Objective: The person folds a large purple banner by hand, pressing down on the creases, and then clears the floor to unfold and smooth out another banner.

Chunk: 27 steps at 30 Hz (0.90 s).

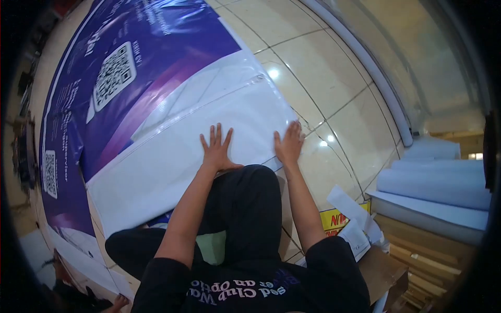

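A large printed vinyl banner point(182, 68), purple and white with a QR code point(114, 74), lies across the tiled floor in front of me. Its near end shows a wide plain white strip point(151, 172) beyond a crease or seam. My left hand point(215, 150) rests flat on this strip with the fingers spread. At the banner's right edge, my right hand point(288, 144) lies with fingers extended, touching the corner area. A metal eyelet point(259, 77) shows near the far right of the strip. Under the strip, by my knee, a bit of blue material peeks out.
A second purple banner point(65, 172) lies on the left. White rolls point(433, 177) sit on a wooden rack point(428, 261) at right, near a cardboard box point(383, 268), paper scraps and a yellow sign point(334, 219). Another person's hand point(121, 301) shows at lower left.
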Each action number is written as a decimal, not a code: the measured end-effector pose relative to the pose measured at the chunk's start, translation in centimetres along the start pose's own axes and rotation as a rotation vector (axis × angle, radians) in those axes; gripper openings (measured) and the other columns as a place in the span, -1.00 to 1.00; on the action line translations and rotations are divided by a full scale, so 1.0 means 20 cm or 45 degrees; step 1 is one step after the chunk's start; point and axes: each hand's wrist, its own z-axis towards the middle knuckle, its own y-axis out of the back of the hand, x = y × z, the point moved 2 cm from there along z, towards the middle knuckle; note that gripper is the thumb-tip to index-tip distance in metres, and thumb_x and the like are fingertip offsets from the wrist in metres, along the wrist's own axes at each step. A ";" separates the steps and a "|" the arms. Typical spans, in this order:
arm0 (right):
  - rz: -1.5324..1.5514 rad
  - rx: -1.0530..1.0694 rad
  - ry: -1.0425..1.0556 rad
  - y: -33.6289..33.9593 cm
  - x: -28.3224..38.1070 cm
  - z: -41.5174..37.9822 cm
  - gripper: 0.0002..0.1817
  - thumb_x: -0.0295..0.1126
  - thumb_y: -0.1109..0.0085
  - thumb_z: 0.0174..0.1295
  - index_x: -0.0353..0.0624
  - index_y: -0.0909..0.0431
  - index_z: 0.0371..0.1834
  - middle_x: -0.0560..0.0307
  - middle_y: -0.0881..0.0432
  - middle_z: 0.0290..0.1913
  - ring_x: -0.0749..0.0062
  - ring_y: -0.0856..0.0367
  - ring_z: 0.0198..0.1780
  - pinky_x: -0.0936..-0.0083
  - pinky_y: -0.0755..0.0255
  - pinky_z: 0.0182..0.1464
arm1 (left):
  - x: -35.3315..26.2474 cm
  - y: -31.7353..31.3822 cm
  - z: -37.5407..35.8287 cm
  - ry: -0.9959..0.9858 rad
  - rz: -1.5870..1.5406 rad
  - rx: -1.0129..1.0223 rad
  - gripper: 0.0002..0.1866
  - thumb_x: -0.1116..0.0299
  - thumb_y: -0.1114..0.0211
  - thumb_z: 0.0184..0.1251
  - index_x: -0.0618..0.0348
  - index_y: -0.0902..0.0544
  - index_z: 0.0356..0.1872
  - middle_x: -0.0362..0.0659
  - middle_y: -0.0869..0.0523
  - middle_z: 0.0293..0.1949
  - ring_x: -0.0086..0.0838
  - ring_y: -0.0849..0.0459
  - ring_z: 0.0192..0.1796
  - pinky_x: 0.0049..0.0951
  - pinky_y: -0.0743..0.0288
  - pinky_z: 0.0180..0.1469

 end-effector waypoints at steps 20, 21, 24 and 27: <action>0.248 0.204 -0.088 -0.19 -0.24 0.21 -0.57 -0.21 -0.07 0.13 -0.31 -0.41 -0.05 -0.19 -0.51 -0.09 -0.02 -0.47 -0.07 0.15 -0.30 -0.01 | 1.95 0.50 -1.90 1.315 -0.680 -1.089 -0.54 0.11 -0.20 0.12 0.17 -0.50 -0.02 0.01 -0.56 -0.03 -0.19 -0.53 0.00 -0.30 -0.39 0.04; 0.248 0.210 -0.079 -0.25 -0.29 0.22 -0.58 -0.24 -0.08 0.12 -0.38 -0.40 -0.08 -0.21 -0.52 -0.13 -0.01 -0.48 -0.11 0.21 -0.31 -0.03 | 2.10 0.39 -2.05 1.529 -0.663 -1.077 -0.57 0.14 -0.18 0.13 0.19 -0.51 -0.04 0.01 -0.57 -0.06 -0.20 -0.54 -0.02 -0.30 -0.40 0.02; 0.408 0.306 -0.184 -0.43 -0.52 0.35 -0.56 -0.26 -0.08 0.13 -0.45 -0.37 -0.09 -0.14 -0.53 -0.20 0.20 -0.51 -0.25 0.37 -0.40 -0.22 | 2.29 -0.14 -2.38 1.771 -0.757 -1.075 -0.62 0.20 -0.15 0.15 0.18 -0.52 -0.04 0.00 -0.61 -0.12 -0.23 -0.58 -0.07 -0.30 -0.42 -0.02; 0.652 0.572 -0.613 -0.33 -0.49 0.32 -0.59 -0.27 -0.06 0.15 -0.37 -0.37 -0.05 0.00 -0.51 -0.29 0.38 -0.47 -0.36 0.48 -0.38 -0.43 | 2.24 -0.31 -2.42 1.742 -0.802 -1.293 -0.64 0.23 -0.14 0.18 0.16 -0.53 -0.03 0.00 -0.62 -0.14 -0.27 -0.59 -0.07 -0.36 -0.41 -0.01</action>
